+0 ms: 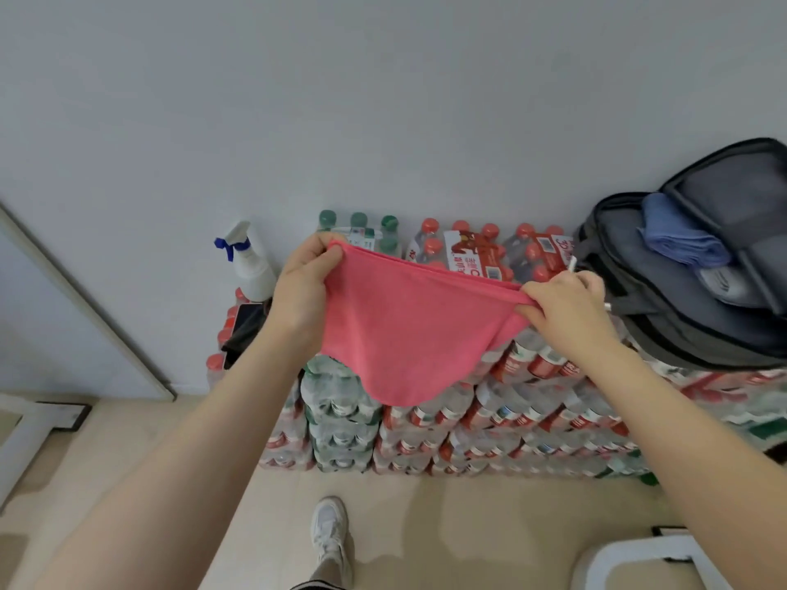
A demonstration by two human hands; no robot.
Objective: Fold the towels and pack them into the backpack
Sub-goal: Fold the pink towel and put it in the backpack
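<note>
We record both hands raised in front of us, stretching a pink towel (404, 330) between them in the air above a stack of shrink-wrapped water bottle packs (468, 419). The left hand (304, 287) has its fingers curled around the towel's far-left corner, thumb on top. The right hand (562, 308) pinches the opposite corner on the right, fingers bunched tight on the cloth. The top edge appears doubled, and the rest of the towel sags into a rounded pouch below. To the right, a dark backpack (664, 317) lies open on top of the bottle packs, with a folded blue towel (677, 236) inside its main compartment. On the far left of the stack we note a white spray bottle (249, 266) and, just nearer, a dark phone (249, 321). A white shoe (330, 530) shows on the floor below.
</note>
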